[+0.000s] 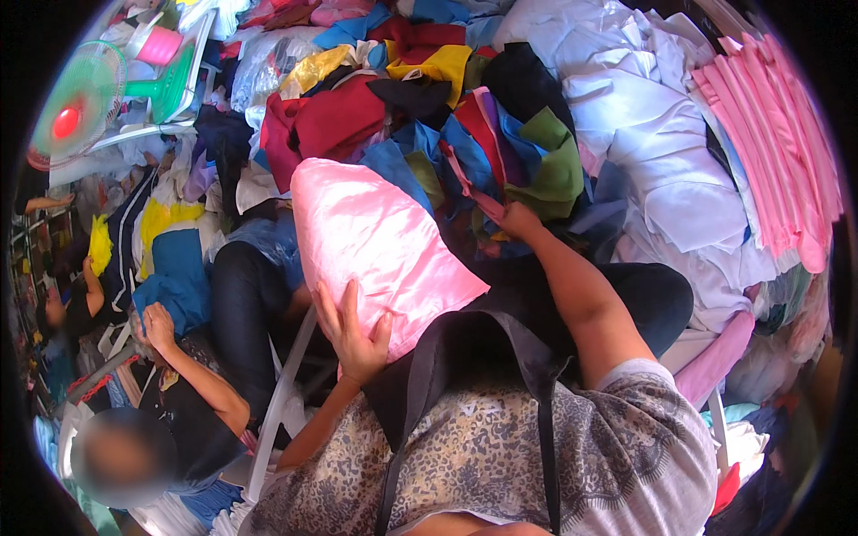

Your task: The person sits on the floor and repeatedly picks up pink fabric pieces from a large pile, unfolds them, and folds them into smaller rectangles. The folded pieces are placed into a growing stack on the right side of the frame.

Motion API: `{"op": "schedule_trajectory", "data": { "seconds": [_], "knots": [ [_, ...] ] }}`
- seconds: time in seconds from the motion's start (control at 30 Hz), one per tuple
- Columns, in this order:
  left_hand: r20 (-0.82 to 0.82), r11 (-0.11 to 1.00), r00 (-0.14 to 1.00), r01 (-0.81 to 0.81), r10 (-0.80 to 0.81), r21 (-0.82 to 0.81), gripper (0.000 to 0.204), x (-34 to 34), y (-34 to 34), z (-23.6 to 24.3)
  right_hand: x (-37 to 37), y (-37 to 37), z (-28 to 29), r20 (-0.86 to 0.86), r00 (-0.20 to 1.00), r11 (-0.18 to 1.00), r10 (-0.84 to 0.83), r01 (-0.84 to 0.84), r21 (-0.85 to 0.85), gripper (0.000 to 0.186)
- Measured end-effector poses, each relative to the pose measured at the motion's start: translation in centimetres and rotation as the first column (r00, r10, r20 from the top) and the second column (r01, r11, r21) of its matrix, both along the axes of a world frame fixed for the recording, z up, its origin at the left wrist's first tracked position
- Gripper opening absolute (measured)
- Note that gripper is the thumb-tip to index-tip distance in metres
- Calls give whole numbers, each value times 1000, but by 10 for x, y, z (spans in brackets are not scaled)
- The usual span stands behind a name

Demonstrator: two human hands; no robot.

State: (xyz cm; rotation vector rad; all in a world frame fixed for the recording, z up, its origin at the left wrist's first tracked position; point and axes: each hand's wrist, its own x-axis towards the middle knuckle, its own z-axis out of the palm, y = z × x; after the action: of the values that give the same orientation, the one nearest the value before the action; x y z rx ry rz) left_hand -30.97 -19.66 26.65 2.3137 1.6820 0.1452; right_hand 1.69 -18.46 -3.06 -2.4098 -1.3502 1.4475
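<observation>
A folded piece of shiny pink cloth (375,246) stands tilted across my lap. My left hand (355,335) rests against its near face with fingers stretched and spread, thumb apart. Ahead and to the right, my right hand (518,221) is closed on a narrow pink cloth strip (487,205), which runs up into the heap. Around that strip lie blue cloth (469,152), olive green cloth (550,165) and other coloured pieces. The tips of my right fingers are partly hidden. A black strap (429,357) loops over my patterned shirt.
White cloth (661,170) is piled at the right, beside a row of pink folded pieces (769,143). Dark red cloth (335,116) lies ahead. At the far left stands a fan (76,112). A co-worker (192,393) sits close on my left, holding blue cloth (179,272).
</observation>
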Motion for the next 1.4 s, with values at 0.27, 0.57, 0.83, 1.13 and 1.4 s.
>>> {"op": "schedule_trajectory", "data": {
  "seconds": [0.27, 0.57, 0.83, 1.13, 1.4],
  "knots": [
    [814, 912, 561, 240, 149, -332, 38, 121, 85, -9, -5, -3, -5, -42, 996, 993, 82, -78, 88, 33],
    [230, 663, 905, -74, 358, -745, 34, 188, 174, -275, -4, -5, 15, -237, 957, 958, -167, 214, 191, 24],
    [24, 928, 981, -172, 191, -331, 24, 160, 176, -250, 5, -13, 9, -168, 985, 979, 34, 1, 202, 28],
    [-28, 971, 992, 114, -123, -209, 23, 167, 150, -175, 1, -10, 38, -33, 993, 948, -115, 120, 294, 28],
    [239, 973, 947, 227, -214, -30, 18, 197, 172, -47, 35, -30, 68, 32, 954, 877, -299, 262, 403, 21]
  ]
}}
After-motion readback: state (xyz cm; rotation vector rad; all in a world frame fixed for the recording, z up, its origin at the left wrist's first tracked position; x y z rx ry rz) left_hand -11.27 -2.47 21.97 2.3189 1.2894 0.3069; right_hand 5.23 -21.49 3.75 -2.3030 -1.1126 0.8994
